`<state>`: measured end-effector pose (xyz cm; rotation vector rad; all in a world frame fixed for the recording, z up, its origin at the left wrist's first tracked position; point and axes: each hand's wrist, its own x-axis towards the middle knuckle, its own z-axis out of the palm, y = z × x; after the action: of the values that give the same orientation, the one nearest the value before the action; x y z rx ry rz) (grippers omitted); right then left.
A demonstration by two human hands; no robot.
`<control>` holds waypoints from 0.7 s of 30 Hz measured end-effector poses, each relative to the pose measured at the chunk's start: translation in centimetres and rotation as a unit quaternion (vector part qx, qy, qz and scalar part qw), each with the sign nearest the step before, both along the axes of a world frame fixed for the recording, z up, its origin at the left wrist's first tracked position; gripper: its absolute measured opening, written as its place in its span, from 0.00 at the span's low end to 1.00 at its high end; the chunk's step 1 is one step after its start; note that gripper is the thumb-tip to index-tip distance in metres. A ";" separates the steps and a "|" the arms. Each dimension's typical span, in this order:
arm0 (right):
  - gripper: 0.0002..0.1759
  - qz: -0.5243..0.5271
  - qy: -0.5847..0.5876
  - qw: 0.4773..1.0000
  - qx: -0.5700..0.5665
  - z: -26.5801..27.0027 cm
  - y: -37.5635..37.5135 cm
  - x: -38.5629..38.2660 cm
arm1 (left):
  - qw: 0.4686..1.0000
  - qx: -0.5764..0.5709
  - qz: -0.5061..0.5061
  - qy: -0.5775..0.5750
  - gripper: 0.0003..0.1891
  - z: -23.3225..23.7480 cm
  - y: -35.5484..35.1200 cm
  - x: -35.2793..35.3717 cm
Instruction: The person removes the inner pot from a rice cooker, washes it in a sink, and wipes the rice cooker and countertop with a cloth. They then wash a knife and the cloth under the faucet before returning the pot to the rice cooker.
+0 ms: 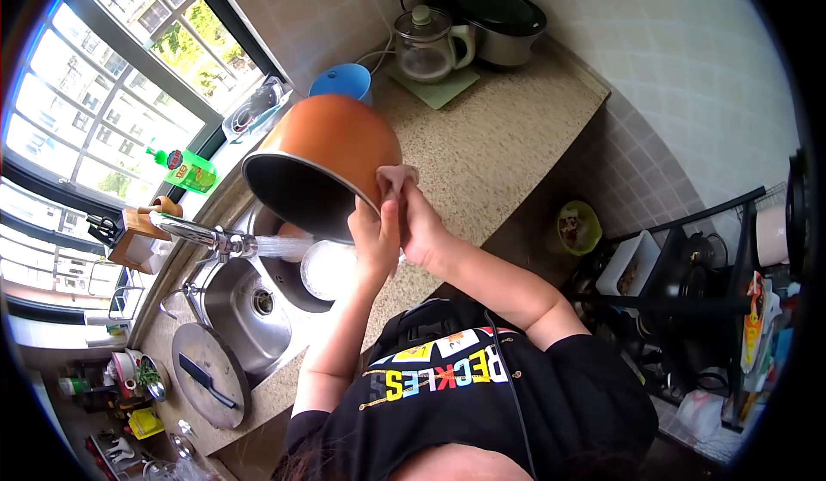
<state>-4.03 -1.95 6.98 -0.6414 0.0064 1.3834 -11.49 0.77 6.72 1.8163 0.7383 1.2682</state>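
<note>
An orange pot (340,132) with a dark inside is tipped on its side above the sink (249,309), its mouth facing the window side. My right hand (419,227) is closed on the pot's near side, at the rim. Right beside it, my left hand (376,236) grips the same edge, thumb up. The fingers overlap there, so any handle under them is hidden. Water streams from the faucet (202,233) below the pot's mouth. A round white dish (325,270) lies in the sink basin under the pot, partly covered by my left forearm.
A round board (206,373) with a cleaver (206,379) on it lies left of the sink. Behind the pot stand a blue bowl (342,81), a glass kettle (423,46) and a lidded cooker (499,29). A green soap bottle (189,171) is by the window; a black rack (688,283) stands right.
</note>
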 end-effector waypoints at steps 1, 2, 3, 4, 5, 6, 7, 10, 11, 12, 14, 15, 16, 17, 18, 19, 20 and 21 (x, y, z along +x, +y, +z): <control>0.21 -0.059 -0.055 0.997 -0.001 -1.5 0.4 -1.2 | 1.000 -0.016 -0.018 0.007 0.26 0.6 0.0 -0.1; 0.15 -0.079 -0.155 0.984 0.047 -0.5 -0.1 -1.8 | 0.999 -0.017 -0.018 0.021 0.24 0.9 0.2 -0.4; 0.13 -0.141 -0.221 0.964 0.038 1.4 -0.4 -2.2 | 0.999 -0.017 -0.016 0.034 0.22 1.3 0.3 -0.7; 0.13 -0.179 -0.347 0.918 0.069 1.5 -0.2 -1.9 | 0.999 -0.034 -0.006 0.033 0.21 1.7 0.4 -0.9; 0.12 -0.212 -0.466 0.853 0.097 1.6 0.1 -1.2 | 0.997 -0.064 -0.025 0.017 0.20 2.4 0.1 -1.1; 0.15 -0.205 -0.598 0.770 0.086 1.0 0.6 0.2 | 0.997 -0.074 -0.032 -0.011 0.18 2.1 0.2 -1.3; 0.22 -0.247 -0.645 0.714 0.113 0.5 1.0 0.1 | 0.995 -0.083 -0.041 -0.039 0.16 1.8 0.4 -1.4; 0.25 -0.268 -0.788 0.549 0.078 4.0 0.3 1.4 | 0.991 -0.074 -0.018 -0.112 0.16 2.5 0.6 -0.8; 0.25 -0.253 -0.802 0.535 0.078 5.1 -0.1 1.8 | 0.988 -0.068 -0.018 -0.135 0.17 3.1 0.4 -0.5; 0.24 -0.260 -0.824 0.498 0.080 5.2 -0.3 1.9 | 0.987 -0.091 -0.015 -0.135 0.19 3.0 0.5 -0.5; 0.22 -0.252 -0.865 0.425 0.087 4.9 -0.8 2.0 | 0.962 -0.157 -0.012 -0.221 0.21 4.8 0.0 -0.1; 0.21 -0.247 -0.863 0.429 0.098 4.8 -1.2 1.9 | 0.940 -0.191 -0.006 -0.283 0.22 5.9 -0.4 0.4; 0.21 -0.241 -0.866 0.425 0.104 4.4 -1.8 1.7 | 0.923 -0.233 -0.026 -0.305 0.25 5.8 0.1 0.1; 0.20 -0.232 -0.868 0.424 0.109 3.8 -2.7 1.2 | 0.917 -0.270 -0.052 -0.288 0.28 4.9 1.0 -0.9; 0.20 -0.231 -0.862 0.436 0.113 3.1 -3.9 1.0 | 0.914 -0.288 -0.022 -0.284 0.29 6.2 0.6 -0.8; 0.21 -0.247 -0.850 0.443 0.145 1.6 -4.5 1.4 | 0.910 -0.303 0.008 -0.282 0.30 7.7 0.3 -0.4; 0.22 -0.257 -0.846 0.439 0.159 0.3 -5.1 2.0 | 0.905 -0.318 0.011 -0.282 0.30 7.9 0.4 -0.3; 0.22 -0.267 -0.842 0.435 0.175 -0.9 -5.7 2.8 | 0.886 -0.341 -0.033 -0.312 0.30 7.2 0.8 -0.5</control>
<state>-1.27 -7.64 6.05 -1.2538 -1.5229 -0.3920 -11.96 1.52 13.97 0.7890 0.6284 1.2331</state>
